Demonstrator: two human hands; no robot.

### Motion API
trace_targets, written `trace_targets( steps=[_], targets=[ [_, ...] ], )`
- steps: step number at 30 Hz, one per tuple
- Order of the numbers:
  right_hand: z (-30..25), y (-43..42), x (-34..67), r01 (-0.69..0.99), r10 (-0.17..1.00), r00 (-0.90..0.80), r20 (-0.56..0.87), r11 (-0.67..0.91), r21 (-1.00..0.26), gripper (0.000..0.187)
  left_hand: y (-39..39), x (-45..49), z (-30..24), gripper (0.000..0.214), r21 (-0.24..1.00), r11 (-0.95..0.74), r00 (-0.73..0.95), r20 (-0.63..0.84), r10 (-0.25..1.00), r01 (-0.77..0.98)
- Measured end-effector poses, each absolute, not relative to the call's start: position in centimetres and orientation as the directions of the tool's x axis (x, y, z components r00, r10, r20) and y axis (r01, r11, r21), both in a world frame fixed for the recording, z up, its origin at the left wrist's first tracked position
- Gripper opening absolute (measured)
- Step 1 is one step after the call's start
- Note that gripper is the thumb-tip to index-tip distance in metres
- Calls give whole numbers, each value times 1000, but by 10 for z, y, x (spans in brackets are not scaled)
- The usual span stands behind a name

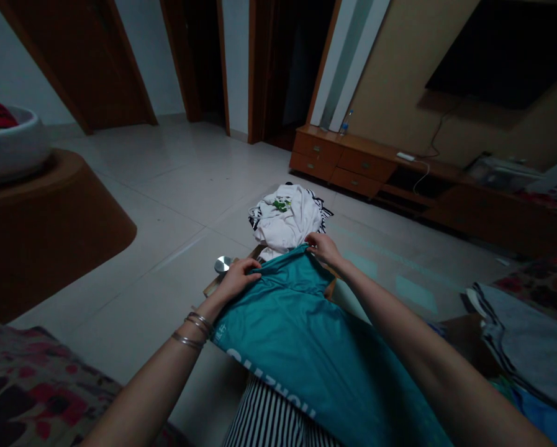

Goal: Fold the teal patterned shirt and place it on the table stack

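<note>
Teal shirt [301,335] lies spread down the person's front, a single garment held by two hands. The left hand [234,279] grips its upper edge with curled fingers, three metal bangles [194,328] on that wrist; the right hand [323,248] pinches the other side of the neckline. Just past the shirt sits one bundled white garment [285,214] on black-and-white striped cloth [322,208], with one round metal disc [222,265] near the left hand. Striped fabric [271,419] shows below the shirt. One grey garment [520,335] lies to the right, and one wooden cabinet [353,162] beyond carries one plastic bottle [346,123].
</note>
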State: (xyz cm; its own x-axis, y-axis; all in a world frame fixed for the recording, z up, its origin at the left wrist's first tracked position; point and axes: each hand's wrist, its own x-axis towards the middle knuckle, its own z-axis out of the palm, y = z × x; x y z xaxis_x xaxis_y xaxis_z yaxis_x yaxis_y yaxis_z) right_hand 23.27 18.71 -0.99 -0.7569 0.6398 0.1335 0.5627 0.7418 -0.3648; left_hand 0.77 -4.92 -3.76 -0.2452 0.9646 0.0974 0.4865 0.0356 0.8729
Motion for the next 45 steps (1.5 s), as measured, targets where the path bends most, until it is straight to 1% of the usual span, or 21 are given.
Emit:
trace_targets(
  steps=[2,4,7,10,11,15,18,22,24,25,26,28,29,30,31,32,34,36,40,43,45],
  targets=[
    [-8,188,230,546,623,-773,121,749,-375,30,-49,7,-39,26,869,36,-250,102,963,493],
    [-6,190,227,530,608,-787,105,753,-390,32,-48,7,-42,26,870,30,-254,110,961,492],
    [-3,194,222,512,595,-800,76,744,-430,26,-48,6,-43,26,875,28,-264,115,958,483],
    [0,202,220,501,597,-801,40,705,-502,13,-48,8,-41,26,890,51,-288,92,953,454],
    [1,204,220,502,607,-795,29,682,-532,10,-49,9,-41,25,897,59,-301,84,950,437],
    [2,209,227,491,657,-753,14,577,-653,15,-47,12,-41,18,907,97,-375,71,924,410],
    [1,205,231,454,675,-737,31,528,-718,21,-39,8,-40,16,856,175,-395,37,918,486],
    [0,198,231,431,706,-707,50,486,-760,25,-20,-5,-28,15,745,289,-341,-88,936,601],
    [1,195,229,429,715,-697,53,475,-768,26,-15,-8,-18,13,719,309,-335,-112,935,622],
    [1,194,228,431,719,-693,54,474,-768,26,-15,-5,-13,13,707,313,-349,-100,932,634],
    [2,193,228,436,722,-690,55,474,-765,26,-18,-1,-8,13,679,312,-372,-61,926,664],
    [3,192,228,448,732,-678,63,480,-754,27,-29,16,2,15,568,283,-395,82,915,773],
    [3,191,228,454,738,-671,69,483,-748,28,-38,27,5,17,492,250,-367,156,917,834],
    [3,190,229,461,745,-662,78,487,-742,28,-48,38,6,19,417,197,-305,208,929,887],
    [4,189,230,467,752,-653,87,490,-736,28,-57,49,7,22,362,128,-220,226,949,924],
    [5,189,230,474,759,-643,97,495,-729,29,-67,58,5,24,338,51,-129,212,969,940],
    [8,186,232,486,771,-627,116,503,-715,29,-82,71,-2,24,337,-76,16,179,984,938],
    [15,180,233,488,773,-617,146,522,-700,29,-91,74,-12,28,338,-121,62,181,982,933],
    [37,148,238,427,732,-631,256,604,-673,27,-96,62,-33,42,310,-85,15,219,976,947],
    [54,110,246,363,676,-665,317,663,-655,23,-96,53,-42,48,313,-74,-2,235,972,947],
    [62,80,252,338,628,-699,341,711,-617,21,-95,50,-44,49,323,-76,-2,234,972,943]
  ],
)
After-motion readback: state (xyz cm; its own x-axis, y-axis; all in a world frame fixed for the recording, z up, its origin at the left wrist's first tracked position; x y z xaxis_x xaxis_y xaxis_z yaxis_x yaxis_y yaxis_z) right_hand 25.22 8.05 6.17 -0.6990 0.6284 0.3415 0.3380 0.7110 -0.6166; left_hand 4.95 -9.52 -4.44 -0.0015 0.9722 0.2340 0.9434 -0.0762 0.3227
